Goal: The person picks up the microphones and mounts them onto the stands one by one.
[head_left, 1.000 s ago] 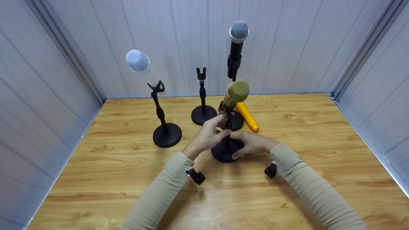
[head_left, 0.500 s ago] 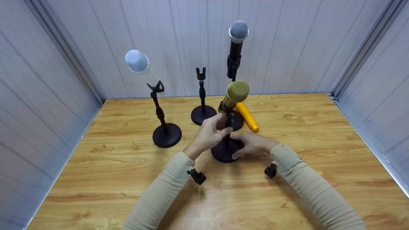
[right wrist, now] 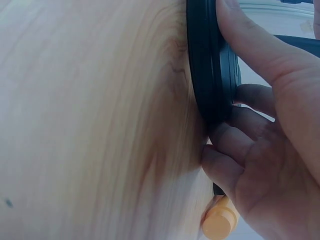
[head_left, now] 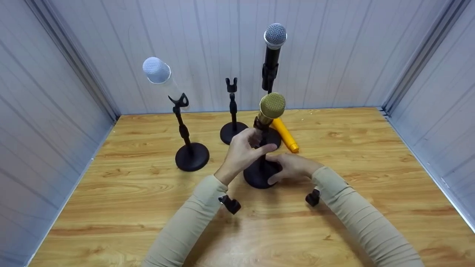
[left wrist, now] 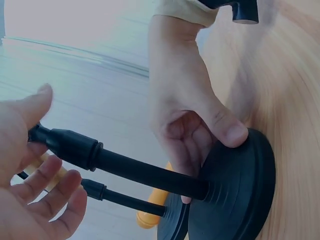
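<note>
A gold microphone (head_left: 272,105) sits tilted in the clip of a black desktop microphone stand (head_left: 256,176). My right hand (head_left: 295,165) grips this stand's round base, thumb on top and fingers curled at its edge in the right wrist view. Around the pole (left wrist: 145,170) is my left hand (head_left: 241,152), its thumb straight and apart from the loosely bent fingers. The left wrist view shows a gap between that thumb and the pole. Behind stands another stand with a black, silver-headed microphone (head_left: 272,55); the gold microphone's stand partly hides its base (head_left: 274,139).
To the left, a stand (head_left: 192,156) bears a white-headed microphone (head_left: 157,70) with a clear-looking body. A bare stand (head_left: 233,132) with a forked clip is at the back. An orange microphone-like tube (head_left: 285,135) lies right of the stands. Pale panel walls (head_left: 207,55) enclose the wooden table (head_left: 122,211).
My left thumb has spread away from the pole and the left hand has loosened. My right hand stays on the base. The whole head view has shifted slightly.
</note>
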`<state>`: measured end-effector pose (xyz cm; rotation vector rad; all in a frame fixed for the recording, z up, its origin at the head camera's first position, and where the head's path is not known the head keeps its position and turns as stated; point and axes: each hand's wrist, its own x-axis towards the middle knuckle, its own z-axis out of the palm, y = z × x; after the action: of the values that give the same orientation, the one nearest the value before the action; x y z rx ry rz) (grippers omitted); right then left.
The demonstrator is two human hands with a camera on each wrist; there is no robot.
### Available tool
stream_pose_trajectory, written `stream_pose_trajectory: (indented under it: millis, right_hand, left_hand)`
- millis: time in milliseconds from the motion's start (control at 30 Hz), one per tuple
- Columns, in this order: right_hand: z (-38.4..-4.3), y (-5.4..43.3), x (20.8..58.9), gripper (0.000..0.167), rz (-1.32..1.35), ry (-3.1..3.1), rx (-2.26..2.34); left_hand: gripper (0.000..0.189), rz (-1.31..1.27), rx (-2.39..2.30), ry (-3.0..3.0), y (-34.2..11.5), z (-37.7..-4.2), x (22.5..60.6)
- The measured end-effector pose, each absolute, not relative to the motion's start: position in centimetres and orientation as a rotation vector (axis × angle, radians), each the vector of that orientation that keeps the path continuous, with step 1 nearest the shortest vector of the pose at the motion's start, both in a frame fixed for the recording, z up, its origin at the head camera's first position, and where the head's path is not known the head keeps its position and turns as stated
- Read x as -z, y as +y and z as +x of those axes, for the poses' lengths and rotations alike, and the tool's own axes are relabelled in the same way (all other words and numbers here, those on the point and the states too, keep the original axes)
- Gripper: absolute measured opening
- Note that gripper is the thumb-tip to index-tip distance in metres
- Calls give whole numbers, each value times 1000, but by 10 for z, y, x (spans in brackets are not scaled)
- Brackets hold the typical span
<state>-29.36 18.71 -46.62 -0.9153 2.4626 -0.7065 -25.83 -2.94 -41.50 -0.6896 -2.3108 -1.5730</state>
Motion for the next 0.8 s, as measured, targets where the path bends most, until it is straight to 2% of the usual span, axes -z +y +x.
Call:
stream_pose_trajectory:
  millis: [200,400,633,800]
  right_hand:
    - [-293,189,468,88,-893,2449,735]
    - [-293,191,469,90,-879,2446,746]
    - [-294,189,467,93,-882,2435,737]
    - [-294,189,467,91,-896,2449,713]
  left_hand:
    - [25,-671,1595,-2332,-28,-259,418]
    - [19,-780,1680,-2327,-31,-261,419]
    - [28,-945,1854,-2288,-37,-267,423]
    - [26,-935,1741,-2248,-38,-268,425]
